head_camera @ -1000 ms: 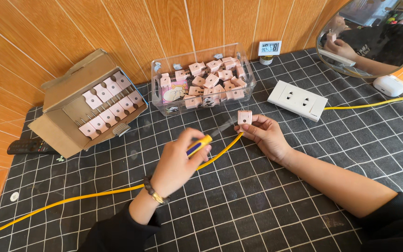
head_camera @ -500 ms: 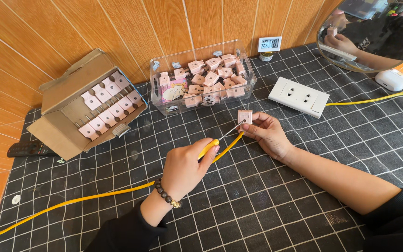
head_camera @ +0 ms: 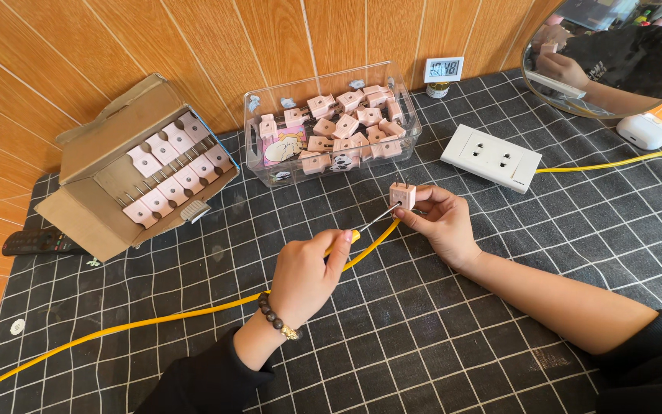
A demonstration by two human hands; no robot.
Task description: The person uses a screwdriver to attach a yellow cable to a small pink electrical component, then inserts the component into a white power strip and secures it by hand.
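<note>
Right hand point(head_camera: 440, 222) pinched a small pink plug point(head_camera: 402, 195) by its sides, prongs up, held just above the bench point(head_camera: 499, 322). Left hand point(head_camera: 308, 272) was closed around a yellow-handled screwdriver point(head_camera: 367, 226), its thin metal tip touching the plug's near face. A yellow cable point(head_camera: 155, 322) ran under both hands across the checked mat.

Risks, as judged: the tip looked barely seated, so a push off-line could skid it off the plug and into the right fingers point(head_camera: 423, 201) close behind. The plug was gripped only at its edges; twisting force might spin or drop it. Left wrist hung over the cable and could drag it.

Behind stood a clear tub point(head_camera: 270, 165) of more pink plugs, a cardboard box point(head_camera: 101, 146) with rows of them, and a white socket block point(head_camera: 492, 157).
</note>
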